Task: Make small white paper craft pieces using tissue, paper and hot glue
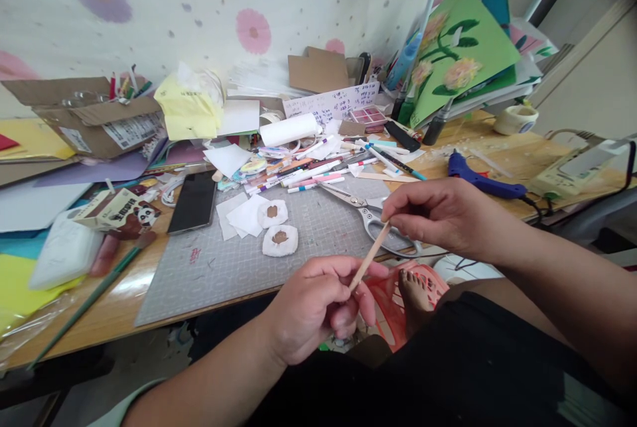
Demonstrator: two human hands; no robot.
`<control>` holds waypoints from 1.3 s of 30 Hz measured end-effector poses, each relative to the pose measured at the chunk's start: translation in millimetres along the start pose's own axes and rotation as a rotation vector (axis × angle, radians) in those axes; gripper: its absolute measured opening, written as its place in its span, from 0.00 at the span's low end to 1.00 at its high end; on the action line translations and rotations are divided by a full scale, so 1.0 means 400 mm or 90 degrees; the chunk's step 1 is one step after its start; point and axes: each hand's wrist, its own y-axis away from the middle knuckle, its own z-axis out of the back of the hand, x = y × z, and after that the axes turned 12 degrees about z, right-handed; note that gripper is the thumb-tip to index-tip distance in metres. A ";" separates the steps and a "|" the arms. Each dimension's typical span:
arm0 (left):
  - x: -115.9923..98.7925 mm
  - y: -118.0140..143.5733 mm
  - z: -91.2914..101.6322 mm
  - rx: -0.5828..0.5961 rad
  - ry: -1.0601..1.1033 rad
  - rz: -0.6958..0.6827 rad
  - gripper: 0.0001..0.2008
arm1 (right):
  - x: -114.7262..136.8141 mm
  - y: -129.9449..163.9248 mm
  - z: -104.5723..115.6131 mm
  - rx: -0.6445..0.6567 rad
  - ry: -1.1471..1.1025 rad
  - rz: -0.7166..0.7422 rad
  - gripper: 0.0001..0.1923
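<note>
A flat, pale wooden craft stick [371,256] is held aslant between my two hands, in front of the table's edge. My left hand [323,301] grips its lower end between thumb and fingers. The upper end is pinched by the thumb and fingertips of my right hand [428,215]. Just behind my right hand lie grey-handled scissors [355,201] on the grey cutting mat [199,281]. Two small white padded pieces with brown centres, a nearer one [280,241] and a farther one [273,213], rest on the mat beside white paper squares [243,215].
A black phone [193,201] lies on the mat's left side, near a long green brush [94,294] and a panda carton [117,210]. Pens and markers [313,172] are heaped behind. At right are a blue glue gun [482,178] and its cord. A cardboard box [99,122] stands back left.
</note>
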 end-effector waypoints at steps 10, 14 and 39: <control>0.003 -0.007 -0.001 -0.075 -0.043 0.023 0.08 | 0.009 0.000 -0.008 -0.010 0.016 0.013 0.03; 0.009 -0.011 0.003 -0.084 -0.034 0.020 0.08 | 0.011 0.000 -0.011 0.002 0.039 0.026 0.04; 0.014 -0.014 0.002 -0.107 -0.082 -0.006 0.10 | 0.005 -0.007 -0.018 0.017 0.078 0.020 0.05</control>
